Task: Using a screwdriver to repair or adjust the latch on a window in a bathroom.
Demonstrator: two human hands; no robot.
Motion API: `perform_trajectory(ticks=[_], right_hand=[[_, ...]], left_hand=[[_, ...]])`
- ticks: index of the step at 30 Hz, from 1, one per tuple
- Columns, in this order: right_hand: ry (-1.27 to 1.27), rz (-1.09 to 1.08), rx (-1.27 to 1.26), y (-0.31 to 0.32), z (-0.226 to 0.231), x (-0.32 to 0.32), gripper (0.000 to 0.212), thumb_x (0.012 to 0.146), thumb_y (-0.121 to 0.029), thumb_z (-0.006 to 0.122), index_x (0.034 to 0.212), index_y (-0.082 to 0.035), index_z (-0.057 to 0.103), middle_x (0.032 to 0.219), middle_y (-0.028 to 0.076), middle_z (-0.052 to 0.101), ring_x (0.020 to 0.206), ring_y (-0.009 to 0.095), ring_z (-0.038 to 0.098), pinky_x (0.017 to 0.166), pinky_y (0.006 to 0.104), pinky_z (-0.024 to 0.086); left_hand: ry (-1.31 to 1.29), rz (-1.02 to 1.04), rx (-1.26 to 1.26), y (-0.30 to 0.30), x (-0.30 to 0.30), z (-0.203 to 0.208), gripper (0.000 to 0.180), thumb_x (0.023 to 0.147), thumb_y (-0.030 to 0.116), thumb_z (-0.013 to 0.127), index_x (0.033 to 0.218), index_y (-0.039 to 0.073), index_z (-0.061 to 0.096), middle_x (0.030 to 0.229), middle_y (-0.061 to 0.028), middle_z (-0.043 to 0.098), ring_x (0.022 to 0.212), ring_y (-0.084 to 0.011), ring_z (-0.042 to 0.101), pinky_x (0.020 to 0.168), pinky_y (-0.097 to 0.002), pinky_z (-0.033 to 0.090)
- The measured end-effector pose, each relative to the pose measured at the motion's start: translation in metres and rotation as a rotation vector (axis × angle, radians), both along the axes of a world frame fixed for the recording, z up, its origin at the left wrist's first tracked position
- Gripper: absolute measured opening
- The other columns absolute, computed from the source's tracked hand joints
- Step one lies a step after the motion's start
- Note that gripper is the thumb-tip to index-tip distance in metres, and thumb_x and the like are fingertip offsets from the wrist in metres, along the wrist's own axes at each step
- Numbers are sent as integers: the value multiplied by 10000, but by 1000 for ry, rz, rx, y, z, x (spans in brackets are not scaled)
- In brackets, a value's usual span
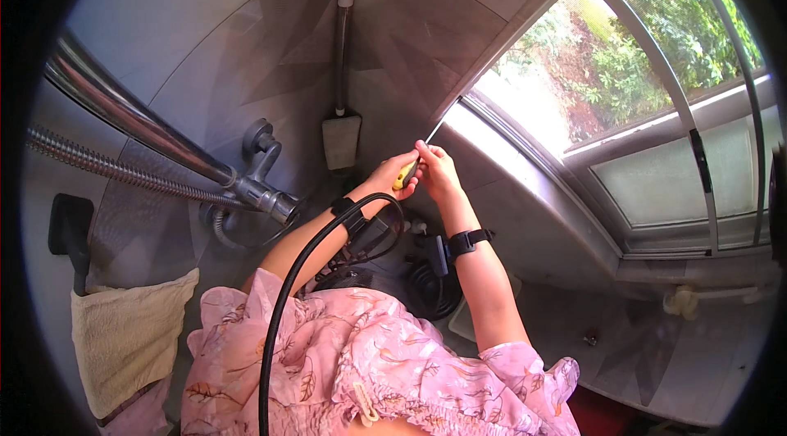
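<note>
Both my hands meet in front of me around a screwdriver (407, 174) with a yellow and black handle. My left hand (388, 174) is closed about the handle from the left. My right hand (440, 169) closes on it from the right, fingertips at the handle's front end. The thin metal shaft slants up and right toward the lower corner of the window frame (525, 145); I cannot tell whether its tip touches. Each wrist wears a black strap, and a dark device hangs at the right one. A black cable (299, 268) loops past my left forearm.
On the left run a chrome pipe (147, 112), a metal hose (123, 174) and a tap (266, 200). A cream cloth (135, 338) hangs lower left. A long-handled grey tool (341, 141) stands in the corner. Dark coiled items (430, 288) lie below my arms.
</note>
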State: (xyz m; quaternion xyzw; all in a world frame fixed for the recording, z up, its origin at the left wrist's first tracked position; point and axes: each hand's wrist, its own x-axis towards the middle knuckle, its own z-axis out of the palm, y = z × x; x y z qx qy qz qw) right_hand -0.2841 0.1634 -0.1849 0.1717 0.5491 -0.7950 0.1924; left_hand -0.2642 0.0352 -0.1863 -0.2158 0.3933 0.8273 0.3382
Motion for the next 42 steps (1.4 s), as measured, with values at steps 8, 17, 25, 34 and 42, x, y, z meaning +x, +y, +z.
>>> perform_trajectory(ticks=[8, 17, 25, 34, 42], right_hand=[[109, 88, -180, 8, -1, -4, 206, 842, -253, 607, 926, -69, 565, 663, -4, 537, 462, 72, 438, 442, 199, 353], [49, 116, -281, 16, -2, -1, 229, 875, -239, 556, 982, -37, 541, 713, 11, 523, 556, 85, 434, 515, 232, 394], [4, 28, -129, 16, 2, -4, 231, 868, -191, 564, 1039, -41, 528, 798, 50, 577, 608, 108, 521, 530, 242, 442], [5, 145, -330, 23, -8, -4, 265, 854, -210, 592, 1062, -65, 515, 768, 38, 561, 585, 111, 528, 540, 234, 438], [55, 20, -22, 9, 2, -4, 273, 862, -288, 581, 1011, -69, 517, 743, 21, 555, 585, 101, 512, 519, 221, 411]], left_hand=[[-64, -44, 159, -2, -3, 13, 306, 849, 432, 530, 807, 129, 554, 639, 6, 561, 501, -80, 529, 410, -199, 459], [-45, -14, 34, 0, -6, 5, 267, 843, 378, 544, 847, 114, 578, 681, -14, 599, 528, -96, 537, 434, -218, 467], [14, -100, 29, 0, -4, 16, 273, 849, 373, 534, 836, 103, 576, 682, -6, 595, 541, -95, 553, 450, -220, 484], [-32, -35, 46, 2, -6, 11, 272, 850, 369, 534, 815, 101, 563, 667, -3, 574, 538, -92, 557, 451, -215, 493], [53, -70, -57, 4, -6, 10, 263, 850, 357, 531, 822, 98, 562, 673, -9, 579, 529, -102, 556, 474, -214, 498]])
